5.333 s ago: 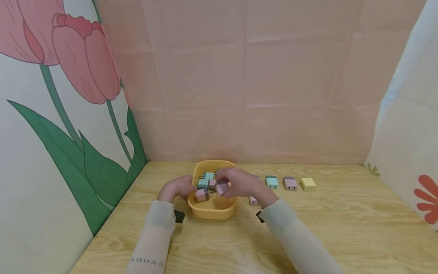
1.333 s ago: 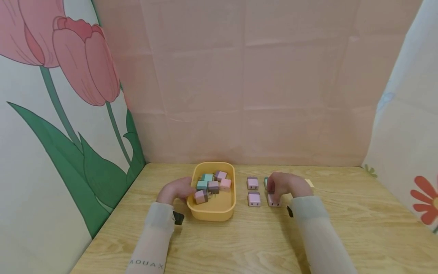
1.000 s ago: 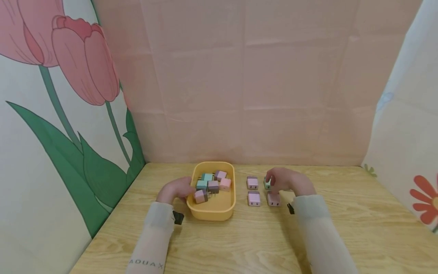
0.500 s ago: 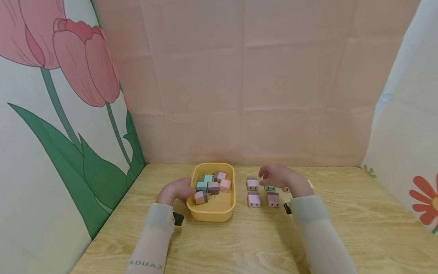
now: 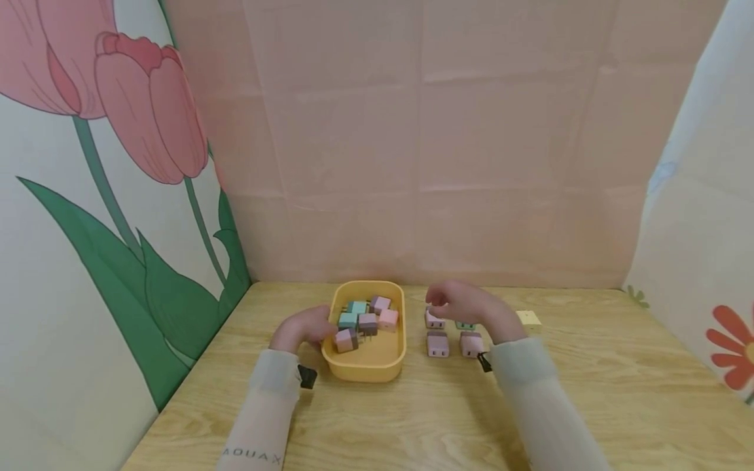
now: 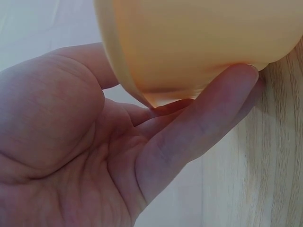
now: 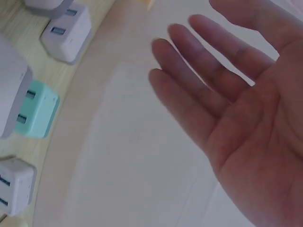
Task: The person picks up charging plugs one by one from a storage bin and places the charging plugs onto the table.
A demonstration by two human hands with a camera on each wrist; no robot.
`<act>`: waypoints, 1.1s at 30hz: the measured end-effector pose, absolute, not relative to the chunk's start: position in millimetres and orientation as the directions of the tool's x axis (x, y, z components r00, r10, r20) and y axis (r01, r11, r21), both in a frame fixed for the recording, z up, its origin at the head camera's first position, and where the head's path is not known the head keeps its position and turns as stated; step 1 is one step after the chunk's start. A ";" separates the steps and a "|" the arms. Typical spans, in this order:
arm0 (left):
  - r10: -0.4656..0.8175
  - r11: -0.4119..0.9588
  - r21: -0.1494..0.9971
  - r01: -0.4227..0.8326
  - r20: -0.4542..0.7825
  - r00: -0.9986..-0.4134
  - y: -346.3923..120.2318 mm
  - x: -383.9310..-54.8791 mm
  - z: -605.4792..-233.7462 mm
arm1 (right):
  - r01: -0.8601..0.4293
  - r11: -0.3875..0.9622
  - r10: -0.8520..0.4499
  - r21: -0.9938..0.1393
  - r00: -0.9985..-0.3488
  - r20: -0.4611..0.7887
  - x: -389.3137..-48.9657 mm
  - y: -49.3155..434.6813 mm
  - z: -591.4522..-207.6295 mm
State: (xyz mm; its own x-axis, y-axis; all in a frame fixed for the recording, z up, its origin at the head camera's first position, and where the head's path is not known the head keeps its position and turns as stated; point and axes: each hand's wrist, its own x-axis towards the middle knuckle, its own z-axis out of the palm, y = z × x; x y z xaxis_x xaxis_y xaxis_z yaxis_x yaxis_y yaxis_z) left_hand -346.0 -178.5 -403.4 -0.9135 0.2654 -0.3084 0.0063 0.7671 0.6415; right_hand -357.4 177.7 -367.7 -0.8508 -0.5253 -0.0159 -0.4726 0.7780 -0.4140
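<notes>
My left hand (image 5: 305,326) grips the left side of a yellow plastic bin (image 5: 370,374), thumb over the rim and fingers against the outer wall, as the left wrist view (image 6: 118,56) shows too. Inside lie several wall chargers in pink, purple and teal, such as a teal charger (image 5: 347,320) and a pink charger (image 5: 387,319). My right hand (image 5: 468,306) hovers holding nothing over the back row of chargers on the table; its fingers are spread apart in the right wrist view. A lilac charger (image 5: 438,345) and a purple-topped charger (image 5: 471,345) form the front row.
In the back row stand a lilac charger (image 5: 434,319), a mint charger (image 5: 465,324) and, at the right end, a yellow charger (image 5: 529,320). The wooden table (image 5: 383,425) meets a pink cloth backdrop (image 5: 471,163) behind and a tulip-printed sheet (image 5: 112,216) at the left.
Earlier my right hand held a charger at the bin, then set it down second in the front row. It has released it and moved up and left. My left hand stays put.
</notes>
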 end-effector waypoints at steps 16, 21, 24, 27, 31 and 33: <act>0.243 0.766 0.642 -0.014 -0.311 -0.919 -181.8 -345.4 -403.1 | -0.623 0.709 -0.594 -0.329 -0.780 0.197 -353.4 120.8 -366.5; 0.254 0.774 0.633 0.009 -0.298 -0.920 -181.5 -346.9 -402.6 | -0.656 0.680 -0.634 -0.327 -0.750 0.189 -345.7 91.5 -371.7; 0.266 0.768 0.640 0.011 -0.303 -0.915 -180.2 -347.4 -403.6 | -0.644 0.692 -0.636 -0.326 -0.757 0.147 -341.5 74.0 -371.9; 0.286 0.757 0.653 0.023 -0.300 -0.910 -180.4 -348.4 -404.2 | -0.600 0.730 -0.599 -0.326 -0.792 0.117 -340.5 54.9 -367.6; 0.316 0.742 0.669 0.051 -0.282 -0.906 -181.6 -348.8 -405.1 | -0.586 0.745 -0.580 -0.320 -0.805 0.125 -339.7 32.5 -365.4; 0.330 0.733 0.677 0.059 -0.279 -0.902 -181.6 -348.8 -405.8 | -0.578 0.752 -0.573 -0.317 -0.811 0.118 -338.0 24.9 -368.1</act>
State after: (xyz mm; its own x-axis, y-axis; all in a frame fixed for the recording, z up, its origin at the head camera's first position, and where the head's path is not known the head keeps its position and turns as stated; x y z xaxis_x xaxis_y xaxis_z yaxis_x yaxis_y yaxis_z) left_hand -348.8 -181.6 -405.8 -0.9018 0.3302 -0.2787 0.0592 0.7333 0.6773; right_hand -338.0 24.9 -368.1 -0.8108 -0.5732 0.1185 -0.5780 0.7520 -0.3168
